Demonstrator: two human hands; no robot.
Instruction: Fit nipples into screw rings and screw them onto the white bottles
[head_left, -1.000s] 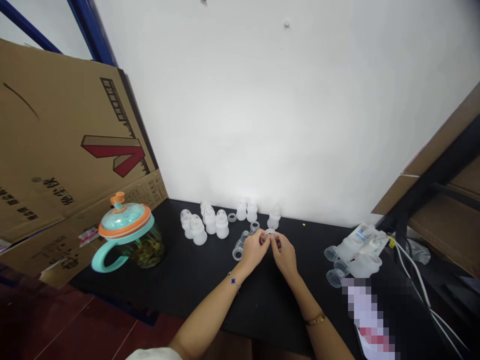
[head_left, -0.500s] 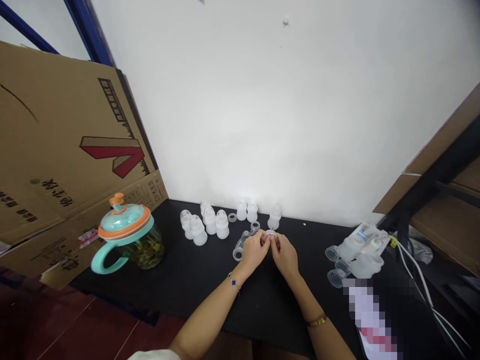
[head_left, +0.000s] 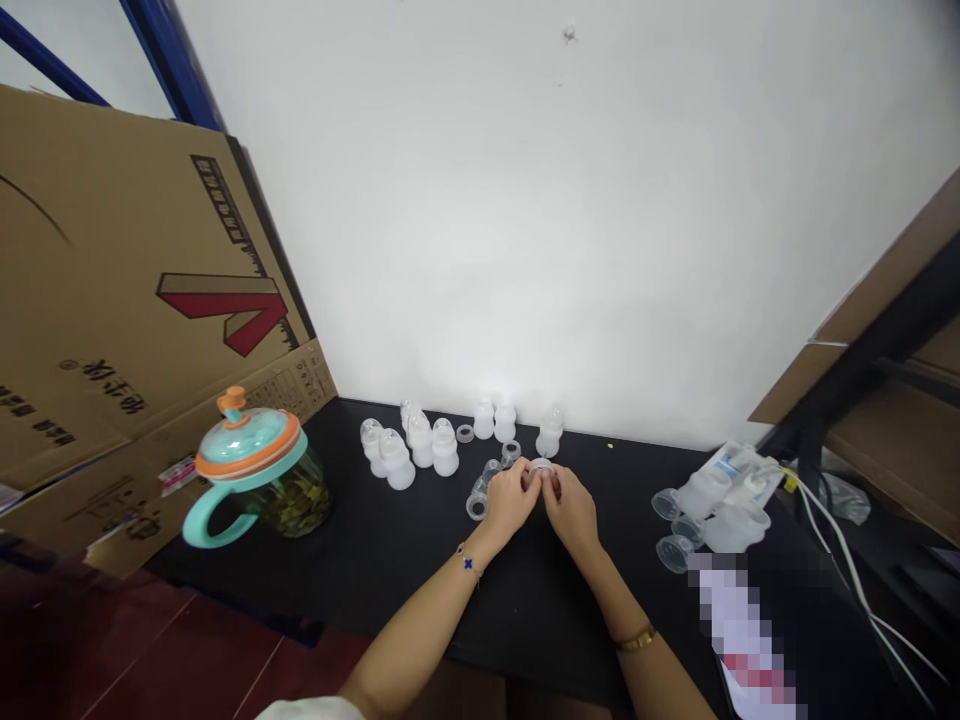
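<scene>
My left hand point(head_left: 513, 497) and my right hand point(head_left: 568, 506) meet over the black table, both closed on one whitish bottle collar ring point(head_left: 541, 464). Thumbs and fingertips press at its near side, and what sits inside the ring is hidden. Left of my left hand lie a loose ring point(head_left: 477, 506) and small clear parts point(head_left: 491, 470), with another ring point(head_left: 511, 450) just beyond. Behind my hands a capped baby bottle point(head_left: 550, 433) stands upright by the wall. Two white bottles point(head_left: 494, 420) without visible caps stand to its left.
Several capped bottles point(head_left: 409, 446) stand at the left. A large teal-and-orange lidded jug point(head_left: 262, 470) is beside a cardboard box point(head_left: 135, 300). At the right are white breast-pump-like parts with clear funnels point(head_left: 720, 505), white cables point(head_left: 832, 530) and a pixelated flat object point(head_left: 746, 640).
Hands and ring stay together in nearly the same place. The view has shifted very slightly; nothing was let go or picked up.
</scene>
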